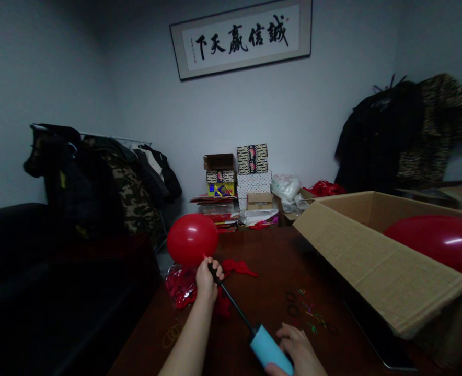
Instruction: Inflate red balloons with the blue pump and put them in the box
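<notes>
Your left hand (208, 278) is closed around the black end of the hand pump (269, 349), fingers curled tight. Just above it sits the red balloon (192, 239), rounded out, its neck running down to that grip; the joint itself is hidden. Your right hand (298, 349) is at the blue barrel, thumb over it, fingers loosely bent; cannot tell whether they grasp it.

Step in hand, by my reading: pumping air into the balloon, rod well drawn out. A next stroke would call for a firm wrap on the barrel, a straight push along the rod, and the neck pinched snug.

Around you on the tabletop (264, 256): a clear bag (181, 286) of red pieces beside your left hand, coloured bands (312, 328) beyond your right, and a carton (376, 261) holding another red balloon (440, 243).
</notes>
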A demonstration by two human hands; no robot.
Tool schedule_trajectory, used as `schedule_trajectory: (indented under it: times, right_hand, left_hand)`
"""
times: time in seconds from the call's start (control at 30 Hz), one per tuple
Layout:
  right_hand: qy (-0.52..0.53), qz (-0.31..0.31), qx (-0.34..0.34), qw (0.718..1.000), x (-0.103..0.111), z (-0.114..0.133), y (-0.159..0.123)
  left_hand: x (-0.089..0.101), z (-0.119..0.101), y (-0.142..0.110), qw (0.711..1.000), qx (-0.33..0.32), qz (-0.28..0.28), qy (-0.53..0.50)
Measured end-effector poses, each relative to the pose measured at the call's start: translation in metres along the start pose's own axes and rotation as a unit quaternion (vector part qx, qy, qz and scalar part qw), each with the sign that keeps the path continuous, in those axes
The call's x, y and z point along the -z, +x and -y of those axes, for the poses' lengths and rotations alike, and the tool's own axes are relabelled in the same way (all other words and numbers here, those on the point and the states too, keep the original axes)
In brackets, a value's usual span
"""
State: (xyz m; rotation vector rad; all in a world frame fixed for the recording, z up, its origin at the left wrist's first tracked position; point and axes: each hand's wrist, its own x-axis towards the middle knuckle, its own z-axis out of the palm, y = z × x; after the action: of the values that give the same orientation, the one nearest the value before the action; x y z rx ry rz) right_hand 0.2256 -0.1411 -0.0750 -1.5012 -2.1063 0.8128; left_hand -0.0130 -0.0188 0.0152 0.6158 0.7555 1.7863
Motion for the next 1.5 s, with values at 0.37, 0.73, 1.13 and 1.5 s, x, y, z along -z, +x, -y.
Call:
schedule_trajectory:
  times: [0.37,0.73,1.13,1.5]
  right_hand:
    - [0.024,-0.017,0.028,0.999,-0.015,-0.003,-0.001]
    - [0.081,-0.008,0.033,0.996,-0.002,0.026,0.007]
    - [0.184,-0.059,-0.027,0.981,-0.01,0.028,0.037]
    - [0.111,-0.079,0.008,0.991,0.003,0.025,0.028]
  left_hand:
    - [0.001,0.005,-0.007,1.0,0.009,0.012,-0.011]
    - [-0.001,0.041,-0.017,0.996,0.066,0.017,-0.055]
    - [-0.004,0.083,-0.036,0.981,0.191,0.032,-0.029]
    - [0.007,0.071,-0.026,0.967,0.251,0.044,-0.016]
